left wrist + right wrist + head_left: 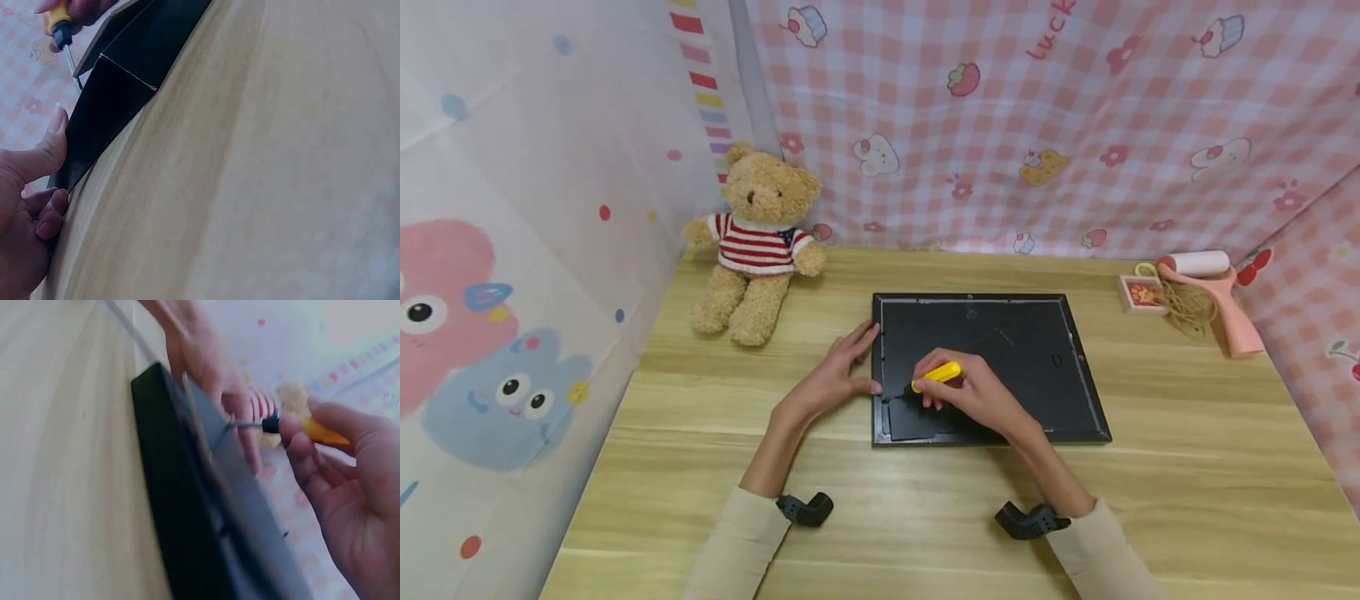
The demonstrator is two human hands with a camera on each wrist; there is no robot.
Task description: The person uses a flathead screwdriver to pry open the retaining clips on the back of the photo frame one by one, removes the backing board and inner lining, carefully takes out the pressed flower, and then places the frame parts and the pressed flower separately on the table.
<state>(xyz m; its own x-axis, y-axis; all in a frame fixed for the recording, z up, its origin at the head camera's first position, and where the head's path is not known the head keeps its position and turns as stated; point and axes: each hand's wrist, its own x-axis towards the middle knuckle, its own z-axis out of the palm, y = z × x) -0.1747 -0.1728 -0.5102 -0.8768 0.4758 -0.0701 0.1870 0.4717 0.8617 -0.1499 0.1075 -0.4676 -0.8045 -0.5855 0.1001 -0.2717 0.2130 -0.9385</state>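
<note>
A black picture frame (1015, 358) lies back side up on the table, with small dark tabs along its inner rim. My right hand (966, 387) grips a screwdriver with a yellow handle (942, 374), its thin shaft slanting to the frame's left inner edge. In the right wrist view the metal shaft (245, 425) reaches the gap by the backing board. Across from it, my left hand (831, 371) rests against the frame's left side, forefinger extended along it and thumb (51, 140) on the rim. Its lower fingers (51, 215) bend at the frame's outer edge.
A teddy bear (760, 242) in a striped sweater sits at the back left. On the right lie a small box (1142, 295), a bundle of twine (1189, 308) and a pink-handled roller (1228, 308). Patterned cloth (1000, 125) hangs behind the wooden table (925, 517).
</note>
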